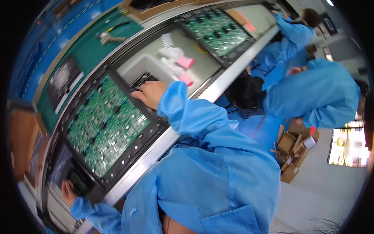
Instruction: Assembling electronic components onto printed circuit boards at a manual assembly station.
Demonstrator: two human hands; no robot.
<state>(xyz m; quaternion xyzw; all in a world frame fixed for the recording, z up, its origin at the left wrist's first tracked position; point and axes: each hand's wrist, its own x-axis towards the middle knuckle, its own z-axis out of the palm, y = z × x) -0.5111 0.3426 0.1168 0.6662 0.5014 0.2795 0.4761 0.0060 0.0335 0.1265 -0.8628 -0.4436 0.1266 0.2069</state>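
Note:
A large green circuit board (pixel 105 124) crowded with components lies in a black frame (pixel 136 147) on the line in front of me. My right hand (pixel 152 93) is at the near end of a white bin (pixel 126 69), over black parts (pixel 143 79). Its fingers are bent and closed; what they hold, if anything, is hidden. At the lower left, my left hand (pixel 68 192) has its fingers stretched up beside a dark flat piece (pixel 78 181). Those fingers seem to touch its edge, without visibly gripping it.
Another framed board (pixel 216 31) lies farther along the metal rail (pixel 230 79). White and pink bags (pixel 176 61) sit beyond the bin. Pliers (pixel 117 27) and a grey tray (pixel 64 82) rest on a green mat (pixel 83 41). Blue-clad people (pixel 311 93) are to the right, near cardboard boxes (pixel 290 146).

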